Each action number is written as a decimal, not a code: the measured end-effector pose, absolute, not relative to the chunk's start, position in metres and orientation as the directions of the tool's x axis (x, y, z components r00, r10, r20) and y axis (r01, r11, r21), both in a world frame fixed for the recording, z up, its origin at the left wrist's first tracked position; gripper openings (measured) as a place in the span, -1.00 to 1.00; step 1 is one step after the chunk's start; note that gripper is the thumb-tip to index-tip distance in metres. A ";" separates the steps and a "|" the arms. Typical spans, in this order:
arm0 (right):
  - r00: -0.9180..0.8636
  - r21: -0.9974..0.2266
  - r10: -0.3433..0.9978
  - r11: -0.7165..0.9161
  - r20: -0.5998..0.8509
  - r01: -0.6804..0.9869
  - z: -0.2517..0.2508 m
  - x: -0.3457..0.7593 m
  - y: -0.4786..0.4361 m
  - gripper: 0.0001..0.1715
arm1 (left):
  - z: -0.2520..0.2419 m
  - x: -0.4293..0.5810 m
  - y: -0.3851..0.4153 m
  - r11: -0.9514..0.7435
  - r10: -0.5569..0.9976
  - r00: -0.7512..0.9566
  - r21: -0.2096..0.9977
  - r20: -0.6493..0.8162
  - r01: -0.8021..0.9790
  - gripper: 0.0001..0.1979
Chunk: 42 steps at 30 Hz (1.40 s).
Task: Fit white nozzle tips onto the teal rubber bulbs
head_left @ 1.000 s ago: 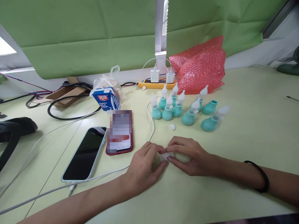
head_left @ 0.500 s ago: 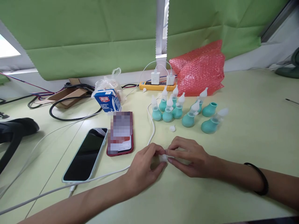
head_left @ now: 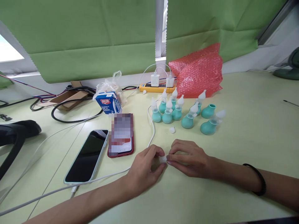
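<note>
"As the left hand (head_left: 145, 165) curves over the pale green table (head_left: 252, 124), what does it grip?"
"Thumb and forefinger pinch a small translucent piece (head_left: 163, 159) between their tips."
"And rightward?"
"The right hand (head_left: 190, 159) presses its fingertips around the piece's right end, hiding it; teal bulbs (head_left: 187, 122) sit beyond."

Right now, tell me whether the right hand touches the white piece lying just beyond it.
Apart: the head view shows a strip of tabletop between the right hand and the white piece.

Bare hands (head_left: 143, 171) and forearms (head_left: 105, 197), a narrow black band (head_left: 263, 183), perhaps elastic, around the right forearm
</note>
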State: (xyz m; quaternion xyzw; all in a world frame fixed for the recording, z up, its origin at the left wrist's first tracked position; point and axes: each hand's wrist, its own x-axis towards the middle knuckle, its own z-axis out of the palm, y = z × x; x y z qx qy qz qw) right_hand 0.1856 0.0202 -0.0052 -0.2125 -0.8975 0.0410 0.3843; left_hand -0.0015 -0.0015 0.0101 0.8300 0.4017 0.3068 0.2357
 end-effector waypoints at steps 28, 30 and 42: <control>-0.653 -0.207 0.392 0.916 0.649 0.344 0.000 0.186 0.018 -0.87 | 0.007 -0.002 -0.001 -0.669 0.734 0.511 0.606 0.448 0.430 -0.89; -0.656 -0.214 0.396 0.915 0.643 0.343 0.001 0.186 0.018 -0.87 | 0.007 -0.002 -0.001 -0.648 0.754 0.502 0.610 0.425 0.457 -0.87; -0.637 -0.206 0.377 0.922 0.672 0.329 0.001 0.186 0.018 -0.83 | 0.006 -0.001 0.000 -0.665 0.737 0.502 0.615 0.452 0.423 -0.89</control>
